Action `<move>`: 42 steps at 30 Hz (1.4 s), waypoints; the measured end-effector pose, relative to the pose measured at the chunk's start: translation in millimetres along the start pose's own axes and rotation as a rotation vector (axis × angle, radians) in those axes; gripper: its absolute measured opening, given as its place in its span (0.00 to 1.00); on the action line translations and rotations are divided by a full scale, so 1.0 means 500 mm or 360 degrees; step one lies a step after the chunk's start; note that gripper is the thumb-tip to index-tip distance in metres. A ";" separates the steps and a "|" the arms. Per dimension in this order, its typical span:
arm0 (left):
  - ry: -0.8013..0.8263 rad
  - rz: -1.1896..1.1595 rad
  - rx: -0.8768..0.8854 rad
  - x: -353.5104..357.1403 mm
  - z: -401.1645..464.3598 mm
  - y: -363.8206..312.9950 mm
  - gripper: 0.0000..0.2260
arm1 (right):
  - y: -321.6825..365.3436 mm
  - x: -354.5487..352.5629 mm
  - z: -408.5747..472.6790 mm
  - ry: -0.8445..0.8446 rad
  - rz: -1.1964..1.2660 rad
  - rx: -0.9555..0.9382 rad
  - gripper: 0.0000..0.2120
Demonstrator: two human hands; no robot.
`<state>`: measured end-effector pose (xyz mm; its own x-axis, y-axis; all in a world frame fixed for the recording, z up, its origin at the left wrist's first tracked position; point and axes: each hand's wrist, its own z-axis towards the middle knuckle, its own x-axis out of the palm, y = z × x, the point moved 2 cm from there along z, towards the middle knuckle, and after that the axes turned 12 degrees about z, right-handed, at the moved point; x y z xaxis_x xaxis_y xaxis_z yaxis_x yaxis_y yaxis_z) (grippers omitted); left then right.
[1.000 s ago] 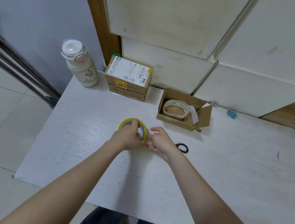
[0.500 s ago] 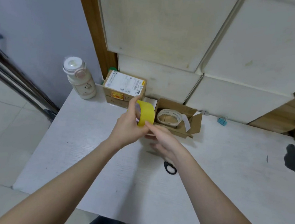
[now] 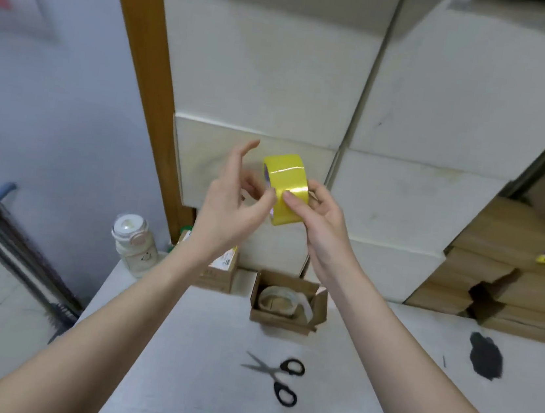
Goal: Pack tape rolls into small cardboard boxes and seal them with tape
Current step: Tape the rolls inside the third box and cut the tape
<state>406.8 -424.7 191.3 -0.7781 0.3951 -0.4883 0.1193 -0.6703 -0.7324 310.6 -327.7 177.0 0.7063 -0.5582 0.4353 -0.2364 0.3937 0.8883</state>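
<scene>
Holding the yellow tape roll point(image 3: 285, 187) up in the air, both hands are raised well above the tabletop point(image 3: 207, 387). The roll is gripped by the right hand point(image 3: 322, 219), with the thumb pressed on the shiny outer band and the fingers curled round the far side. The left hand point(image 3: 229, 208) is at 9 o'clock from the roll. Its thumb touches the roll's near edge, and its other fingers are spread loosely and hold nothing. The roll's hole faces toward 9 o'clock, so the band runs up and down in front of the right thumb. It looks as if the loose end of the tape is being searched for, but the end itself cannot be seen.

The open box point(image 3: 288, 306) is far below the hands, at 6 o'clock from the roll, at the back of the tabletop. A pale tape roll point(image 3: 278, 301) is lying flat inside it, and its flaps are not yet closed. The right hand is a little nearer to it. The scissors point(image 3: 277, 377) are lying closer to the person, at 6 o'clock from the box. A closed box point(image 3: 220, 270) and a white bottle point(image 3: 134, 246) are at 9 o'clock from the open box.

Both wrists are bent, with the forearms reaching up and in.
</scene>
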 end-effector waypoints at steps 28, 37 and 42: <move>-0.0318 -0.0262 0.0566 -0.075 0.117 -0.344 0.07 | 0.361 0.060 -0.095 0.0032 -0.0562 -0.0639 0.10; -0.0563 -0.0106 0.0452 -0.070 0.108 -0.325 0.06 | 0.333 0.082 -0.092 -0.0049 -0.0703 -0.0449 0.11; -0.0622 -0.0089 0.0489 -0.071 0.111 -0.313 0.05 | 0.308 0.065 -0.067 -0.0223 -0.0636 -0.0149 0.10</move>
<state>381.5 -368.5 349.6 -0.9580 0.2102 -0.1950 -0.0706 -0.8320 -0.5503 319.6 -261.1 323.0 0.6311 -0.7715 0.0811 0.1036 0.1875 0.9768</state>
